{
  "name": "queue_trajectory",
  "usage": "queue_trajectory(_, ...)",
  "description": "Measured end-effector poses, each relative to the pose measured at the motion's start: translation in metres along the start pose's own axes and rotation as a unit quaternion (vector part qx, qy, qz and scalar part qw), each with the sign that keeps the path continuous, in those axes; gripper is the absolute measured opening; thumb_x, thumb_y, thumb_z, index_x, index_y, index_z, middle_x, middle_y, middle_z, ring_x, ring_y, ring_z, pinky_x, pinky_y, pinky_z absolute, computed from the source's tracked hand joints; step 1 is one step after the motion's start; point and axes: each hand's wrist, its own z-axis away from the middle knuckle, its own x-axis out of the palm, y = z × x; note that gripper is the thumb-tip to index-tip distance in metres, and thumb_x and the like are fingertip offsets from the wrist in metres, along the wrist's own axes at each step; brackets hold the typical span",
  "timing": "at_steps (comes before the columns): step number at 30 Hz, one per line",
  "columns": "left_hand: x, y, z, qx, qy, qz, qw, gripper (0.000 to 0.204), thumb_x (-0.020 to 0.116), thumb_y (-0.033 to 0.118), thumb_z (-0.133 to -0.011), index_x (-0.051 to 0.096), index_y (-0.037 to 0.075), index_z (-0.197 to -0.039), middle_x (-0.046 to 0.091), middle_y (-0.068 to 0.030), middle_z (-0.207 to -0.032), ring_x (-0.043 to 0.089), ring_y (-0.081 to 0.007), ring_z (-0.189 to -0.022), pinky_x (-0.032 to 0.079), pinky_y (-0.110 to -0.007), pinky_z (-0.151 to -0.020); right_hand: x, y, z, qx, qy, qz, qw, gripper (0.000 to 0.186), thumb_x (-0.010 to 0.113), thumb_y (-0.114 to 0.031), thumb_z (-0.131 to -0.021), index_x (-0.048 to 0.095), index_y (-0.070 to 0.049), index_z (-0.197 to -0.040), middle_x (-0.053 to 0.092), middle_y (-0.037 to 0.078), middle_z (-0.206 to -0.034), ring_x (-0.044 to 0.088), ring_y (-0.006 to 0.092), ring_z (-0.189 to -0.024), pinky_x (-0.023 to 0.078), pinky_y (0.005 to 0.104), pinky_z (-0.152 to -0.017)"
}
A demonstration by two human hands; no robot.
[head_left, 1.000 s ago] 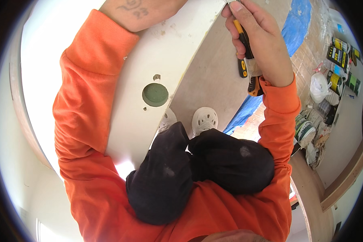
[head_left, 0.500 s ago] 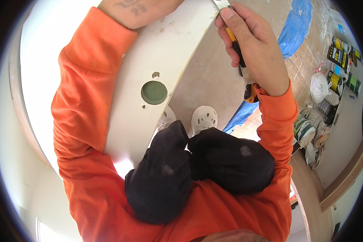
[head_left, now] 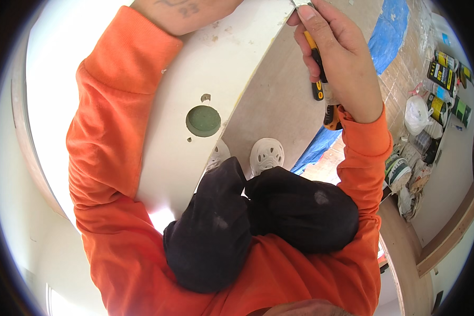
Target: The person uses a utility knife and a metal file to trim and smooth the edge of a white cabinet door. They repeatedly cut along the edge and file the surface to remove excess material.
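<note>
A white panel (head_left: 231, 58) with one round cut-out (head_left: 203, 121) slants across the view on my left. Over its far part lies my left hand (head_left: 195, 11); only the back and wrist show, and its fingers are out of the frame. My right hand (head_left: 339, 55) is closed around a slim tool with a yellow-and-black handle (head_left: 317, 66). Thumb and fingers pinch near a metal blade (head_left: 302, 4), by the panel's right edge at the top. A second black-and-orange handle (head_left: 332, 118) sticks out below the same hand, partly hidden behind the wrist.
Beneath me, white clogs (head_left: 267, 154) rest on a brownish floor covering (head_left: 274, 89). Blue sheeting (head_left: 388, 34) and clear plastic lie to the right. Farther right are several tins (head_left: 441, 75), a white plastic bag (head_left: 417, 115) and a roll (head_left: 398, 173).
My right hand has shifted slightly right and up, and the handles in it have turned a little apart. The panel appears slightly higher and to the right; my left hand has hardly moved.
</note>
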Motion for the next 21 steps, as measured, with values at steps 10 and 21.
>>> queue_trajectory(10, -0.003, 0.017, -0.003, -0.024, -0.011, -0.028, 0.999, 0.051, 0.039, -0.015, -0.070, 0.071, 0.005, -0.105, 0.065, -0.0141, -0.113, 0.054, -0.0275, -0.110, 0.044, -0.036, -0.096, -0.004, 0.002, -0.006, 0.003, 0.017, -0.033, 0.999, 0.024, 0.042, -0.020, -0.102, 0.054, -0.001, -0.094, 0.044, -0.002, -0.058, 0.037, 0.0062, -0.045, 0.032, 0.0204, -0.042)
queue_trajectory(21, 0.004, -0.001, 0.000, -0.005, 0.018, 0.010, 1.000, 0.047, 0.040, -0.016, -0.072, 0.071, 0.002, -0.101, 0.065, -0.0123, -0.110, 0.054, -0.0262, -0.110, 0.043, -0.035, -0.097, -0.006, -0.003, -0.007, 0.022, 0.021, 0.004, 1.000, 0.023, 0.043, -0.020, -0.102, 0.054, -0.001, -0.094, 0.044, -0.001, -0.059, 0.039, 0.0067, -0.046, 0.033, 0.0209, -0.044)
